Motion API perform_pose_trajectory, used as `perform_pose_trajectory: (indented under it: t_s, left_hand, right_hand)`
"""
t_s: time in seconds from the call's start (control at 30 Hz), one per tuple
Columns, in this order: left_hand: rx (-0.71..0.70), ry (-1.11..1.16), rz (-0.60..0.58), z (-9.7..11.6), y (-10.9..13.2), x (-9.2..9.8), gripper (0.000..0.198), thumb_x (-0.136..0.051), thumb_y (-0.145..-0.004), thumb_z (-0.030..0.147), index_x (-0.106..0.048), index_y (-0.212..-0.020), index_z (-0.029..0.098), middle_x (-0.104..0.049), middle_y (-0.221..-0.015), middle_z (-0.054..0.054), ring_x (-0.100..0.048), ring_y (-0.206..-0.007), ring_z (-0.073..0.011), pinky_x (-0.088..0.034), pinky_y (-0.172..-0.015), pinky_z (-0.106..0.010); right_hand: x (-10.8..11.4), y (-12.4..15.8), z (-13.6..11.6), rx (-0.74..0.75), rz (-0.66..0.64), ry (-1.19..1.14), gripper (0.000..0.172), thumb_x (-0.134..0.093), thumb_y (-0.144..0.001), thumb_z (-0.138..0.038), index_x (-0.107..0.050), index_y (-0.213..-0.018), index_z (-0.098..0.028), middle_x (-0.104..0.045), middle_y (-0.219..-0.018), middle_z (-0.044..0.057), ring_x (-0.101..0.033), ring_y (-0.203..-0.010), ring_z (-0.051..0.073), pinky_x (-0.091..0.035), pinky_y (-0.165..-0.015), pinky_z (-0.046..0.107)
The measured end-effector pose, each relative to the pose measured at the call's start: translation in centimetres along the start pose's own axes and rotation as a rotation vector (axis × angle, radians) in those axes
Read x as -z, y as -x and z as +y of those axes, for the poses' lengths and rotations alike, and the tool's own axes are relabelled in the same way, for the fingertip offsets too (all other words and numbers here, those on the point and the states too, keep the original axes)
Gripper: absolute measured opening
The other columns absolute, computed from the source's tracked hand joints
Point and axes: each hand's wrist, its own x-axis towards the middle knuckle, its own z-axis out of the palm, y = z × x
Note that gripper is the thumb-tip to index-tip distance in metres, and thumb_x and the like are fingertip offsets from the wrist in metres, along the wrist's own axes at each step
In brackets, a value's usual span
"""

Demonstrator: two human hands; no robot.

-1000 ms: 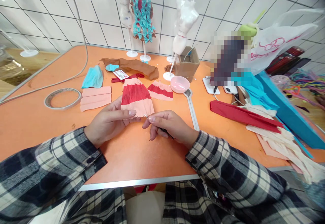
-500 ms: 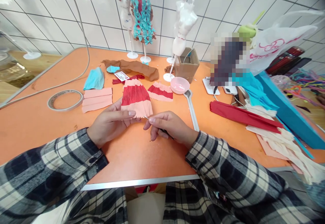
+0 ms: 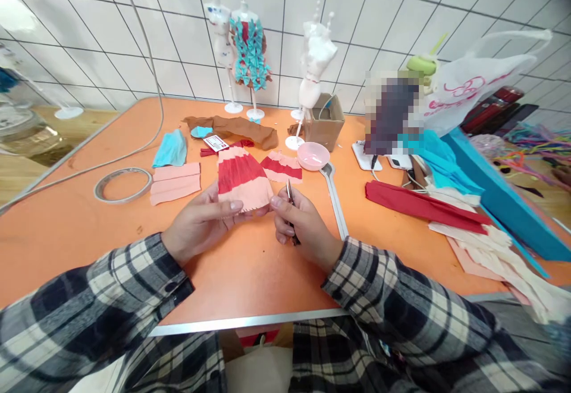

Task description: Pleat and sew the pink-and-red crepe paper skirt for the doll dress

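My left hand [image 3: 198, 222] pinches the lower left of a pink crepe paper piece [image 3: 244, 179] with a wide red band, thumb on top and fingers beneath. Small snips run along its bottom edge. My right hand [image 3: 307, 226] is closed around small scissors [image 3: 289, 192], their metal blades pointing up and away from the paper. The right thumb and forefinger meet the paper's lower right corner. Behind it lies a smaller pink and red crepe piece [image 3: 282, 167]. The scissors' handles are mostly hidden in my palm.
A tape roll [image 3: 122, 185], a folded pink strip [image 3: 176, 182] and blue paper [image 3: 170, 148] lie left. Ahead are brown paper [image 3: 232, 130], a pink bowl [image 3: 313, 156], a cardboard box [image 3: 325, 125] and white dress forms [image 3: 312, 66]. Red crepe paper [image 3: 423, 206] lies right.
The scissors have left the paper's bottom edge and turned upright in my right hand. That hand's thumb has come to the paper's corner. The view has tilted up slightly.
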Motion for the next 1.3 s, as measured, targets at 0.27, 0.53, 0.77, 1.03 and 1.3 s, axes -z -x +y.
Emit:
perform_pose_trajectory:
  t_s: [0.27,0.53,0.77,1.03,1.3]
  left_hand:
    - [0.031,-0.078,-0.09,-1.1,0.0,-0.9,0.034,-0.083,-0.076,0.018,-0.076,-0.109,0.015,-0.078,-0.107,-0.009,-0.07,-0.093,-0.0196,-0.056,-0.085,-0.028]
    - [0.157,0.288,0.01,-1.9,-0.1,-1.9,0.039,-0.073,-0.088,0.048,-0.072,-0.116,0.021,-0.075,-0.123,-0.008,-0.07,-0.11,-0.0206,-0.057,-0.095,-0.029]
    - [0.362,0.354,-0.13,-2.7,0.1,-1.9,0.055,-0.074,-0.082,0.062,-0.065,-0.111,0.017,-0.075,-0.11,-0.011,-0.073,-0.098,-0.0203,-0.06,-0.085,-0.029]
    - [0.514,0.361,-0.289,-2.8,0.4,-2.3,0.085,-0.065,-0.073,0.081,-0.063,-0.127,0.016,-0.069,-0.125,-0.017,-0.068,-0.113,-0.0272,-0.059,-0.08,-0.029]
    - [0.385,0.315,-0.034,-2.6,0.0,-1.6,0.034,-0.073,-0.089,0.045,-0.071,-0.107,0.017,-0.075,-0.1,-0.008,-0.071,-0.097,-0.0216,-0.057,-0.096,-0.04]
  right_hand:
    - [0.3,-0.7,0.1,0.192,0.224,0.066,0.049,-0.081,-0.066,-0.031,-0.035,-0.083,-0.025,-0.04,-0.073,-0.01,-0.038,-0.053,0.005,-0.036,-0.039,0.017]
    - [-0.2,-0.6,0.2,0.344,0.324,0.177,0.042,-0.075,-0.076,-0.032,-0.034,-0.08,-0.024,-0.044,-0.067,-0.009,-0.041,-0.054,0.007,-0.041,-0.048,0.02]
    - [-0.3,-0.9,0.7,0.458,0.459,0.194,0.041,-0.073,-0.078,-0.033,-0.033,-0.078,-0.025,-0.041,-0.069,-0.007,-0.045,-0.059,0.009,-0.044,-0.057,0.024]
    - [0.1,-0.9,-0.5,0.533,0.416,0.431,0.039,-0.071,-0.08,-0.031,-0.034,-0.072,-0.025,-0.042,-0.066,-0.006,-0.049,-0.066,0.012,-0.046,-0.067,0.027]
    - [0.6,-0.7,0.5,0.394,0.214,0.613,0.04,-0.072,-0.081,-0.036,-0.034,-0.072,-0.025,-0.056,-0.073,-0.003,-0.057,-0.07,0.016,-0.044,-0.065,0.029]
